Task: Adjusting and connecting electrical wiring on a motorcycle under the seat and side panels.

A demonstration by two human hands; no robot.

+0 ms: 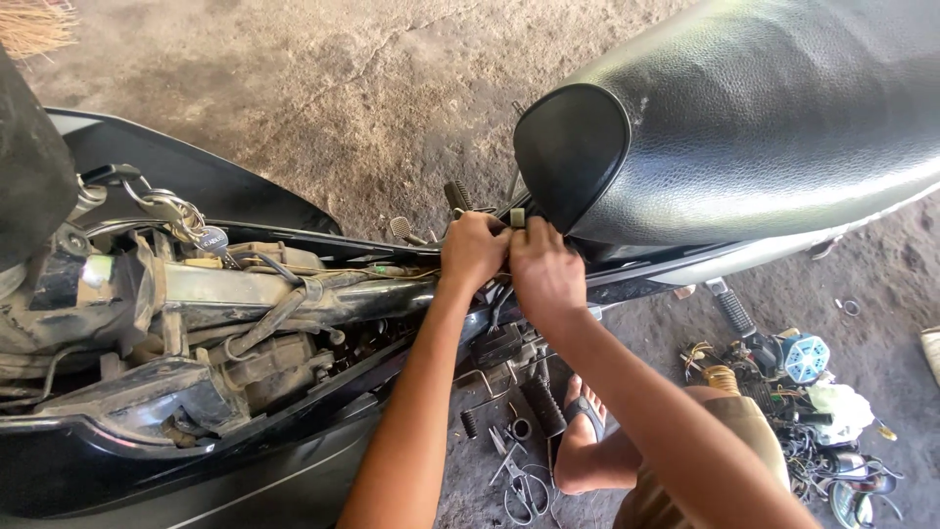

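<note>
A black motorbike with its side covers off lies across the view, its black leather seat (754, 118) at the upper right. My left hand (473, 252) and my right hand (544, 269) are pressed together just under the seat's front tip, fingers curled on a small part at the frame there. What they grip is hidden by the fingers. The exposed grey frame tube (245, 291) with wires and a brown cable runs left from my hands. A key ring with keys (176, 214) hangs at the upper left.
Scissors and pliers (519, 480) lie on the concrete floor by my sandalled foot (586, 416). A heap of wires, parts and a blue-white round piece (805, 358) sits at the lower right. Black body panel (176, 171) at left, footpeg (729, 309) under the seat.
</note>
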